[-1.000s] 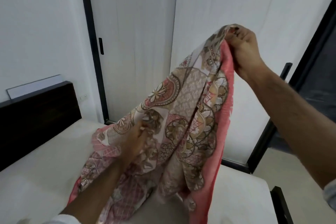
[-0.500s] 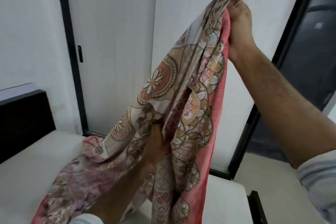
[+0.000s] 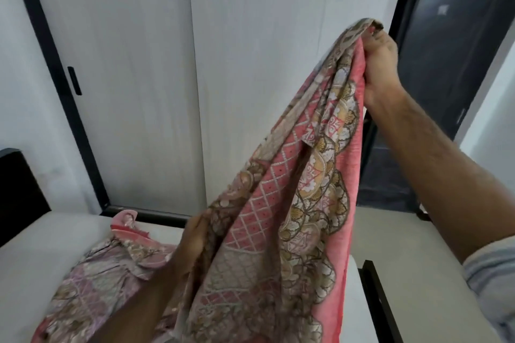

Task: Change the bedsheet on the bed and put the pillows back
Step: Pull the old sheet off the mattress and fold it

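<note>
Right hand: my right hand (image 3: 380, 64) is raised at about 1 o'clock, fingers curled tight over a bunched corner of the bedsheet (image 3: 301, 203), knuckles toward me.
Left hand: my left hand (image 3: 196, 237) sits low at about 6 o'clock, half buried in the folds; the fingers close into the cloth, though how firmly I cannot tell.
Bedsheet: pink, with a floral and lattice print and a plain pink border; it hangs in long folds from my right hand down past my left, and the rest lies crumpled on the mattress (image 3: 41, 248) toward 8 o'clock.
Mattress: bare and pale, filling the lower left, with another strip showing at 5 o'clock.
Headboard: the dark headboard (image 3: 16, 189) stands at 9 o'clock.
Behind: white wardrobe doors (image 3: 133, 78) with black frames fill 11 to 12 o'clock.
</note>
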`<control>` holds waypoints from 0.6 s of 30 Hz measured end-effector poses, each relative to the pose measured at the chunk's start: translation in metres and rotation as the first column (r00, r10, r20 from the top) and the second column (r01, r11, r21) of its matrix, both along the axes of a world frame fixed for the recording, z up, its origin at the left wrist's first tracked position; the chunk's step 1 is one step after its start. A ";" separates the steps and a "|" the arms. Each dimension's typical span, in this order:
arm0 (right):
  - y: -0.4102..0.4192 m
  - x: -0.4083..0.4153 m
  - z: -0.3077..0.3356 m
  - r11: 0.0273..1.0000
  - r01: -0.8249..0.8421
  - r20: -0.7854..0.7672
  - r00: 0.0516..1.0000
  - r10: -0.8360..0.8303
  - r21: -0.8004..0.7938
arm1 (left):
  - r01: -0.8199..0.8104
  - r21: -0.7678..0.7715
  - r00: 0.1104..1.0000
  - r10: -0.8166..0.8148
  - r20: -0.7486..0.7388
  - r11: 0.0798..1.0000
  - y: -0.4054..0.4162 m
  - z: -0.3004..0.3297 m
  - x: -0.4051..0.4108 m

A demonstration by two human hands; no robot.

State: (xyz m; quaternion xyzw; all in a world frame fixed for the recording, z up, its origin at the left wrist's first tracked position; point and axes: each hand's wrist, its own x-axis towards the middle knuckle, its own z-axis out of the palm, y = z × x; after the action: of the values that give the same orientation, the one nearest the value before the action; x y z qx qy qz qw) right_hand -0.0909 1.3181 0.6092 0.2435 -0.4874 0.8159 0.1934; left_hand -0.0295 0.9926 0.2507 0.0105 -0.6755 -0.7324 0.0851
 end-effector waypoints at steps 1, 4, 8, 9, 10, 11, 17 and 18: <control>0.007 -0.008 -0.005 0.996 0.091 0.038 0.995 -0.091 -0.014 | -0.094 -0.081 0.995 0.091 -0.039 0.992 -0.005 0.010 -0.001; 0.024 -0.040 -0.031 0.910 0.415 0.180 0.894 -0.410 0.007 | -0.342 -0.408 0.938 0.278 -0.208 0.846 -0.026 0.045 -0.012; 0.032 -0.084 -0.117 0.620 0.421 0.232 0.672 -0.704 0.662 | -0.384 -0.562 0.923 0.311 -0.225 0.733 -0.051 0.073 -0.028; 0.027 -0.088 -0.146 0.436 0.220 0.158 0.717 -0.679 0.873 | -0.380 -0.577 0.925 0.320 -0.207 0.723 -0.053 0.077 -0.028; 0.017 -0.083 -0.173 0.211 0.038 0.098 0.794 -0.599 0.977 | -0.360 -0.592 0.932 0.300 -0.202 0.721 -0.052 0.083 -0.026; 0.001 -0.072 -0.194 0.024 -0.058 0.062 0.868 -0.493 0.998 | -0.330 -0.610 0.944 0.271 -0.190 0.720 -0.048 0.089 -0.023; -0.111 -0.005 -0.247 0.149 -0.160 0.140 0.981 0.135 0.976 | -0.114 -0.703 0.985 -0.011 -0.171 0.702 0.000 0.095 -0.001; -0.124 0.001 -0.244 0.184 -0.181 0.150 0.974 0.171 0.966 | -0.073 -0.692 0.984 -0.059 -0.165 0.718 0.003 0.094 0.001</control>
State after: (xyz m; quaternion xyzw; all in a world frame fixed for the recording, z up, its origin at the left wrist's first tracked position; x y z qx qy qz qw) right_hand -0.0897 1.1939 0.3649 0.3613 -0.8607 0.3448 -0.0992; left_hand -0.0287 0.9954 0.3449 -0.0842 -0.8906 -0.4228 0.1446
